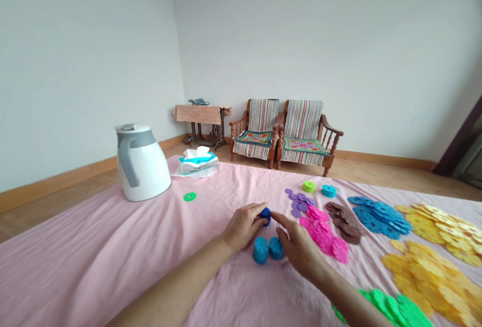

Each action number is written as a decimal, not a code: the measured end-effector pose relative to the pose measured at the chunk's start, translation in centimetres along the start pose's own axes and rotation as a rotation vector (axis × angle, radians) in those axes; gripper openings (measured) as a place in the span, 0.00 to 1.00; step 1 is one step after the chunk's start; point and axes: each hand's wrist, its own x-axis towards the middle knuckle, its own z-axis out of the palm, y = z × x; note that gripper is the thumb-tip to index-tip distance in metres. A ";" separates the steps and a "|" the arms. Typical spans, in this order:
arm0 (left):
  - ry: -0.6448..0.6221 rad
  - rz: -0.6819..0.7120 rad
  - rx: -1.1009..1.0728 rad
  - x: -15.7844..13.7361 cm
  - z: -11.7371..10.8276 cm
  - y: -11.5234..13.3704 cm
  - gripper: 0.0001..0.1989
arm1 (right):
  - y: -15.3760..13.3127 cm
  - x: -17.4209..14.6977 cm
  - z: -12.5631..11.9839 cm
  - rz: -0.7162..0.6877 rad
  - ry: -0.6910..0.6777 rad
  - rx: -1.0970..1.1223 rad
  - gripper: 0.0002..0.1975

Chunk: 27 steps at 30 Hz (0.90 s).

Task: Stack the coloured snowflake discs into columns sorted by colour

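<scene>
Two blue stacks (260, 250), left hand (243, 225), grip pinching navy discs (266, 216), right hand (302, 250), grip spread, index fingertip at their edge

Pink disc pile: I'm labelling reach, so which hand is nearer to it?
The right hand, just left of the pink disc pile; the left hand is farther left, gripping dark blue discs.

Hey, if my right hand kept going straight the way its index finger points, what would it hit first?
Most likely the dark blue stack held in your left hand. Your right hand's fingertip looks almost against it; whether they touch is unclear.
</scene>
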 end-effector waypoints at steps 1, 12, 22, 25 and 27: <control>0.000 0.000 0.000 0.0 0.0 0.0 0.19 | 0.0 0.0 0.1 0.000 0.006 -0.002 0.24; 0.275 -0.226 -0.072 0.2 -0.6 -1.7 0.18 | 3.9 1.2 -2.4 0.143 0.183 -0.180 0.16; 0.288 -0.333 -0.104 0.3 -0.3 -3.4 0.13 | 9.5 5.8 -6.9 0.368 0.138 -0.584 0.11; 0.286 -0.328 -0.109 0.3 -0.2 -3.4 0.12 | 9.9 6.6 -6.6 0.429 0.058 -0.638 0.10; 0.288 -0.327 -0.105 0.3 -0.1 -3.6 0.12 | 10.0 7.0 -6.2 0.478 0.006 -0.661 0.12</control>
